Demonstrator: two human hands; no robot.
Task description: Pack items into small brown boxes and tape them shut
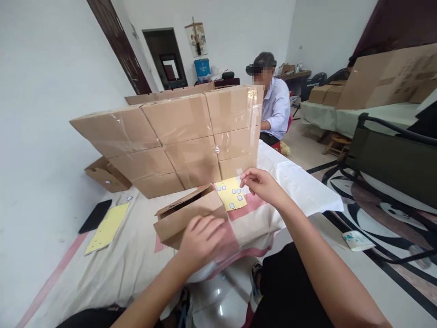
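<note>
Working remotely, I hold my left hand, fingers loosely released, at a cardboard box near the bench's front edge, its top gaping, unsealed. Labels dot the yellow sheet beside my curled right hand; whether it pinches one, I cannot tell.

On the counter sits a box. From it, one sheet lies close at 2 o'clock, another sheet at 9, stacked cartons behind at 12, a person beyond at 1.
</note>
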